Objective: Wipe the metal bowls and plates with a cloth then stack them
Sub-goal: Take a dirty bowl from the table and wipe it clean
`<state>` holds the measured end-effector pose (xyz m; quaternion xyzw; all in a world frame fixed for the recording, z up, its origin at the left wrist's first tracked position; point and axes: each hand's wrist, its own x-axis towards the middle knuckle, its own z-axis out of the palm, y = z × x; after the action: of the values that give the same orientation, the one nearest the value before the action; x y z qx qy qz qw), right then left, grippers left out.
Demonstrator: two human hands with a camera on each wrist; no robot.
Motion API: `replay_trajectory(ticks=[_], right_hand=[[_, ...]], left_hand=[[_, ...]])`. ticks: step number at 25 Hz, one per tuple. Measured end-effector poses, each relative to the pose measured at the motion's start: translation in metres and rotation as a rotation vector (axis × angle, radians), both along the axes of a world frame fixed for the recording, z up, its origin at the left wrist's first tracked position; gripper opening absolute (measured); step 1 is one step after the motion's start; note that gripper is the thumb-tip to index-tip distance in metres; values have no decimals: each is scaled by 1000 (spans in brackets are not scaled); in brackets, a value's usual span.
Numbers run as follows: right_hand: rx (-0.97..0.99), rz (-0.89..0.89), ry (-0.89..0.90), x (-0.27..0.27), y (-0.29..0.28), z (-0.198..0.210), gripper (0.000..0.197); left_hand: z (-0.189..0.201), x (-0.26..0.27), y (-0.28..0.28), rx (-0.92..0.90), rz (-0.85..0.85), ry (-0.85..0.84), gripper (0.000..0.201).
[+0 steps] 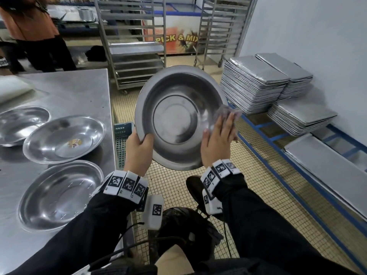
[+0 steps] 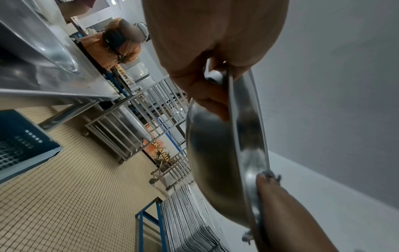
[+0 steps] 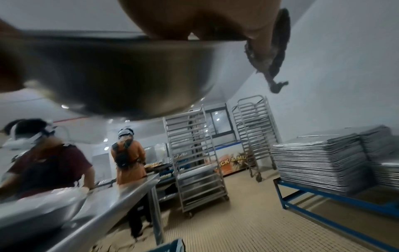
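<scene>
my left hand (image 1: 139,145) pinches the bowl (image 1: 178,118) by its rim; my right hand (image 1: 218,139) presses the cloth (image 1: 228,113) flat-fingered. pressing harder could twist it loose over the floor.

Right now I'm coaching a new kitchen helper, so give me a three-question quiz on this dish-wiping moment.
1. True or false: the left hand holds the raised bowl by its rim.
2. Where does the right hand press the cloth? A) the bowl's right inner side B) the table C) the tray stacks
3. How many other bowls lie separately on the table?

Key:
1. True; its grip pinches the lower left rim.
2. A
3. Three: far left, middle and nearest, none stacked.
</scene>
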<state>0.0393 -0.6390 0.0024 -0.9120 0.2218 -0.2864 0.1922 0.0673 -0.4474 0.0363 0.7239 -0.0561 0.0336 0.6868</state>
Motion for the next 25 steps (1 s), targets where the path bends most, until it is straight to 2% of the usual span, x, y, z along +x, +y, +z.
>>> replay_trajectory(ticks=[3, 5, 7, 9, 10, 11, 13, 15, 16, 17, 19, 20, 22, 23, 25], right_hand=[[275, -10, -125, 2, -19, 26, 69], [446, 20, -205, -1, -26, 33, 56], [508, 5, -186, -4, -27, 31, 39], [575, -28, -156, -5, -24, 25, 32], [613, -52, -166, -6, -20, 24, 32], [653, -85, -187, -7, -14, 23, 34], [780, -128, -250, -6, 2, 22, 41], [906, -121, -306, -3, 21, 22, 47], [945, -103, -328, -2, 29, 23, 49], [973, -81, -344, -1, 37, 23, 51], [1019, -14, -365, -2, 45, 23, 53], [1065, 25, -373, -5, 46, 23, 51], [1148, 54, -402, -9, 43, 21, 43], [1120, 24, -397, -12, 40, 21, 36], [918, -50, -342, -14, 35, 15, 25]], left_hand=[[-5, -2, 7, -27, -22, 39, 22], [-5, -2, 11, -38, -37, 66, 24], [-4, 0, 13, -59, -50, 76, 20], [-1, 2, 15, -107, -46, 77, 11], [-2, 5, 16, -124, -39, 73, 18], [-3, 6, 17, -146, -45, 69, 32], [-10, 6, 16, -151, -134, 47, 60], [-19, -1, 9, -81, -226, 39, 75], [-24, -3, 5, -53, -236, 66, 73], [-27, -6, 1, -62, -233, 113, 61], [-18, -11, -2, -160, -167, 200, 25], [-14, -9, 0, -189, -123, 203, 19], [-7, -4, 8, -206, -74, 169, 21], [-5, 0, 12, -209, -45, 150, 22], [-6, 8, 20, -154, 25, 114, 23]])
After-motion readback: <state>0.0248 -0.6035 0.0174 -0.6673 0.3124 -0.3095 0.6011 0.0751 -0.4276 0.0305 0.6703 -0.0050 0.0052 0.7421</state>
